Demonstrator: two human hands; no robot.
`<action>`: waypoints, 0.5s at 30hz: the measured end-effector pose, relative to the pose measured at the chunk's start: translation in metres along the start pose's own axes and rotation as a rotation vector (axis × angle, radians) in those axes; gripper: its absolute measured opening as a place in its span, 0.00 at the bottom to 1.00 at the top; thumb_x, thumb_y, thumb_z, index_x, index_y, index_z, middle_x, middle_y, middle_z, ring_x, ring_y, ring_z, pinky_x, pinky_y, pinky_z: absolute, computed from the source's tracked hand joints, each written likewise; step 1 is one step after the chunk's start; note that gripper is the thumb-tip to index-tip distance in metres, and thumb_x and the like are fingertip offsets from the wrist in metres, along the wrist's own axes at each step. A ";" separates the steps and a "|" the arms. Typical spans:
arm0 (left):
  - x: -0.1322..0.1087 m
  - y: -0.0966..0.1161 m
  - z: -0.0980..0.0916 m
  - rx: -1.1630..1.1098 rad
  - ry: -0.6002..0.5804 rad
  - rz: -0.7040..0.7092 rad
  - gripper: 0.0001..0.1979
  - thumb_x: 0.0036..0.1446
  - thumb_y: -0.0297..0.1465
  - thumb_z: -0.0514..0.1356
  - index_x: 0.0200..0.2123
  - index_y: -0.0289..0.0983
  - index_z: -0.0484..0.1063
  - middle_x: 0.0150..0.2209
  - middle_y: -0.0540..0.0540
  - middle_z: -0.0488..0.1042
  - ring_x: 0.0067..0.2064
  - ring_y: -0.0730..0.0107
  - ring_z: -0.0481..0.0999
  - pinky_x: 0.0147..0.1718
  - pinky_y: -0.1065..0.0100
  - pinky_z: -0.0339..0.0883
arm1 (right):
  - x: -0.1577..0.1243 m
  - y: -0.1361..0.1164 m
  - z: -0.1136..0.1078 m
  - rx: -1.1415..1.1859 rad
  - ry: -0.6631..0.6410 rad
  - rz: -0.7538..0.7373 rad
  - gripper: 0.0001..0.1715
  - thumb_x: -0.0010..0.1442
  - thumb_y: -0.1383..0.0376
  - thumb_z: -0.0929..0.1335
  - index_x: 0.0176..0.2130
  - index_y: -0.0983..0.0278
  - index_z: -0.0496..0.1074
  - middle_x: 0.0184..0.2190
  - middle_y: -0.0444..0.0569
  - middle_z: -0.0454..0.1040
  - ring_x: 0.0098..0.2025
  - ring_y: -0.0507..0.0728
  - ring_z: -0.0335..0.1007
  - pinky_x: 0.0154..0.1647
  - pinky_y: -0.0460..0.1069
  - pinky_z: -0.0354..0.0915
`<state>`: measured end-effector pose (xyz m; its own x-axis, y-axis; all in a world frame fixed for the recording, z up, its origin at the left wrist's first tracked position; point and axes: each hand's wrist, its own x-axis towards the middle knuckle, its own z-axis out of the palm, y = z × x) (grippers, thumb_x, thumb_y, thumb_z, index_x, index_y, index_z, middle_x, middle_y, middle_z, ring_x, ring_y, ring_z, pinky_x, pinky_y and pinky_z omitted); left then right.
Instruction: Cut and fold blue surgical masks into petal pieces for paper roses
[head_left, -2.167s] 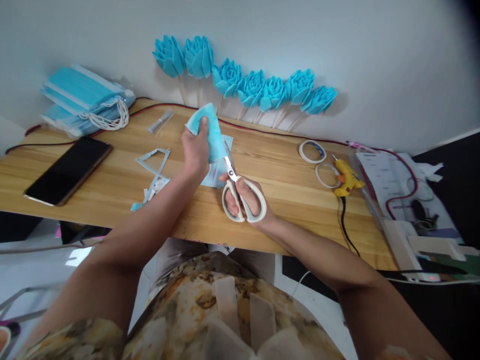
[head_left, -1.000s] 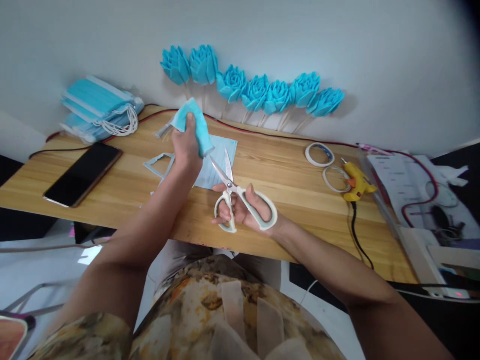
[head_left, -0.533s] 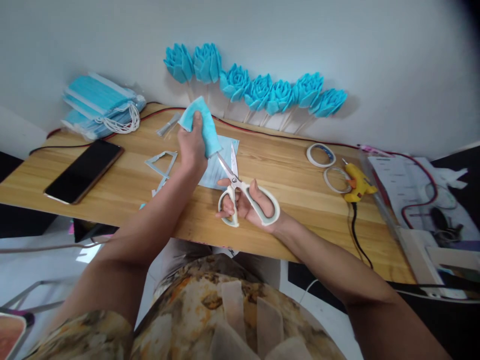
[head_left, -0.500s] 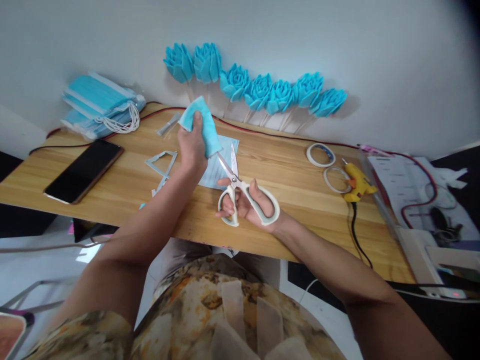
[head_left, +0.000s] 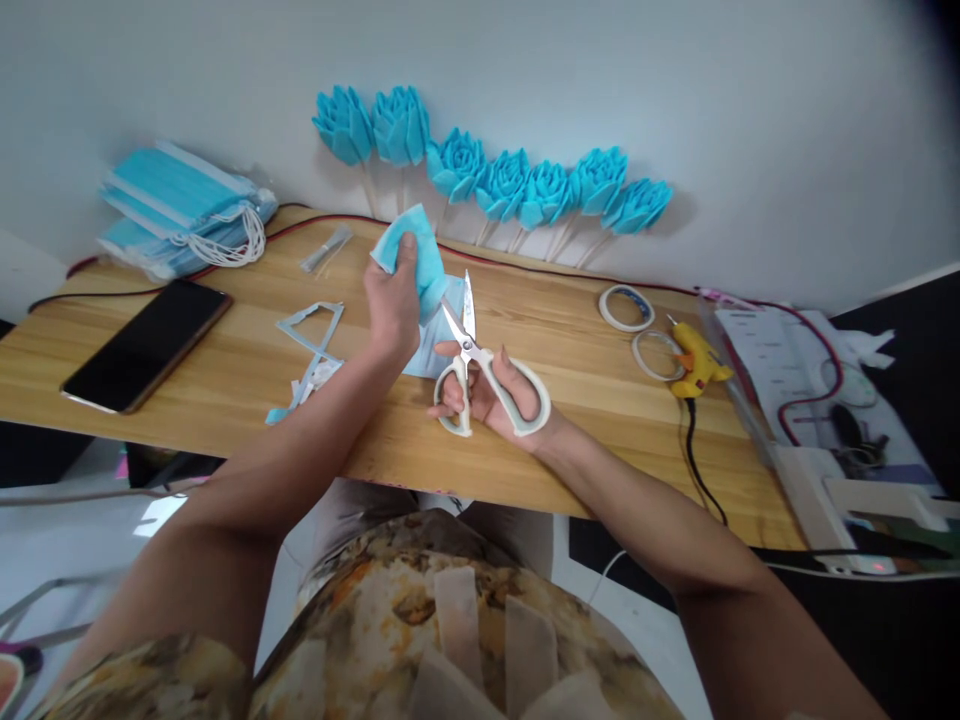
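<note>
Between the thumb and fingers of my left hand is a folded piece of blue mask fabric, raised above the table. My right hand grips white-handled scissors with its fingers through the loops. Their blades are parted and point away from me, one tip close to the lower corner of the fabric. Under the blades and partly covered by my left hand lies a light blue sheet. Cut-off strips are on the table left of my left forearm.
Several blue fabric flowers on sticks lean against the wall. Stacked masks and a phone lie at the left. Tape rolls, a yellow glue gun and a power strip are at the right. A cable runs along the back.
My left hand has moved slightly right and down with the fabric, nearer the scissors. The scissor blades have closed a little. The whole view has shifted slightly.
</note>
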<state>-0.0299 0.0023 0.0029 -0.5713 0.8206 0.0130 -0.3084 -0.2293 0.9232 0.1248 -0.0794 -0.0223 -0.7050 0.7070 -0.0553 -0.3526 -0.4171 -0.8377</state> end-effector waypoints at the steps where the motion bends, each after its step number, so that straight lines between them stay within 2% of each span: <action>1: 0.000 0.000 0.000 0.000 0.002 -0.002 0.09 0.67 0.35 0.62 0.34 0.38 0.74 0.32 0.50 0.72 0.31 0.72 0.71 0.36 0.67 0.68 | 0.000 0.000 0.000 0.002 -0.005 -0.002 0.40 0.64 0.36 0.67 0.58 0.63 0.72 0.28 0.43 0.72 0.31 0.52 0.69 0.48 0.58 0.78; 5: 0.009 -0.001 -0.004 -0.049 0.020 0.012 0.09 0.68 0.34 0.62 0.35 0.38 0.73 0.32 0.51 0.73 0.33 0.72 0.71 0.38 0.67 0.68 | -0.001 -0.001 0.001 0.024 -0.049 0.002 0.40 0.62 0.36 0.69 0.58 0.63 0.73 0.28 0.42 0.73 0.31 0.52 0.69 0.47 0.57 0.78; 8: 0.017 -0.002 -0.007 -0.070 0.018 0.011 0.11 0.69 0.34 0.61 0.33 0.38 0.69 0.28 0.54 0.67 0.30 0.75 0.67 0.35 0.69 0.66 | -0.002 -0.001 0.002 0.000 -0.059 0.011 0.41 0.62 0.36 0.68 0.58 0.64 0.73 0.28 0.43 0.72 0.31 0.52 0.69 0.47 0.57 0.78; 15: 0.015 0.001 -0.006 -0.086 -0.020 -0.011 0.12 0.70 0.34 0.61 0.31 0.39 0.68 0.27 0.54 0.66 0.29 0.75 0.65 0.32 0.68 0.62 | -0.001 0.001 0.001 -0.007 -0.056 -0.004 0.41 0.62 0.36 0.68 0.58 0.63 0.73 0.28 0.43 0.73 0.31 0.52 0.69 0.47 0.58 0.79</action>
<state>-0.0435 0.0114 0.0013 -0.5529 0.8332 0.0113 -0.3794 -0.2638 0.8869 0.1244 -0.0812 -0.0225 -0.7368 0.6757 -0.0215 -0.3513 -0.4098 -0.8418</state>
